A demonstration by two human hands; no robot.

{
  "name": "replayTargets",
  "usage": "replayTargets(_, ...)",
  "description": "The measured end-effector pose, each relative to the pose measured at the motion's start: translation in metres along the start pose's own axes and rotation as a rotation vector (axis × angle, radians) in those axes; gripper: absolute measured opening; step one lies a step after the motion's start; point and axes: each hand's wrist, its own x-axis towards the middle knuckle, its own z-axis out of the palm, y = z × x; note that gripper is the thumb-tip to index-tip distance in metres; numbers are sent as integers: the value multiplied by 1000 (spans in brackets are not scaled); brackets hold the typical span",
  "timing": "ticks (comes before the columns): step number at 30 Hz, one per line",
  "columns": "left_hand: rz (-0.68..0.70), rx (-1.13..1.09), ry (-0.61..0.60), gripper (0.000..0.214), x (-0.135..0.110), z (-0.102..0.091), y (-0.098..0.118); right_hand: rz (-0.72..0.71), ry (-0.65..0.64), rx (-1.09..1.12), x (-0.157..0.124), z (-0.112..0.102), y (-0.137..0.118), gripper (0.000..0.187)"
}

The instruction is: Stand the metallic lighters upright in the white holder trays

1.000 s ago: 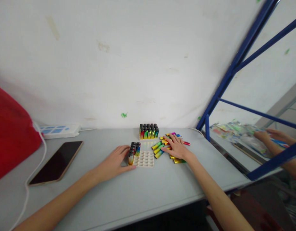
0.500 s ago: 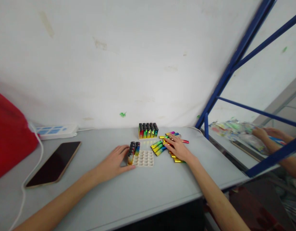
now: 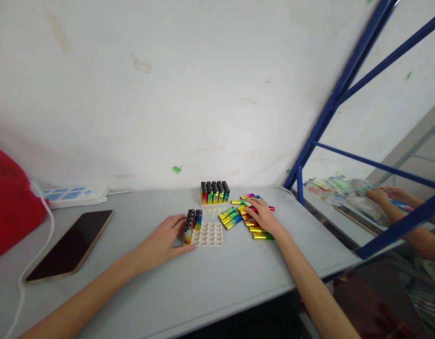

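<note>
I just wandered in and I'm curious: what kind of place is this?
Likely a small packing workshop: a full tray of lighters, a part-filled tray by the left hand, loose lighters under the right hand, and another person's hands at the next bench beyond a blue frame.

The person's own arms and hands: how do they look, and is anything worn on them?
The left forearm and the right forearm are bare to the picture's edge, with no sleeves. The left hand and the right hand wear no gloves. No watch or bracelet shows; rings are too small to tell.
</note>
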Motion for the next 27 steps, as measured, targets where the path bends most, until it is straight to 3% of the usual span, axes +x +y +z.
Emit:
replayTargets(10, 12, 3, 2, 72, 0, 1, 0, -38, -2, 92, 5, -6, 11, 45)
replayTargets(18, 21, 24, -11, 72, 0, 1, -2, 55, 164, 73, 9, -1, 2, 45)
replayTargets(22, 26, 30, -8, 73, 0, 2, -3, 130, 271, -2, 7, -11, 15, 45)
replayTargets(27, 26, 32, -9, 71, -1, 3, -5, 220, 124, -135, 5, -28, 43, 43)
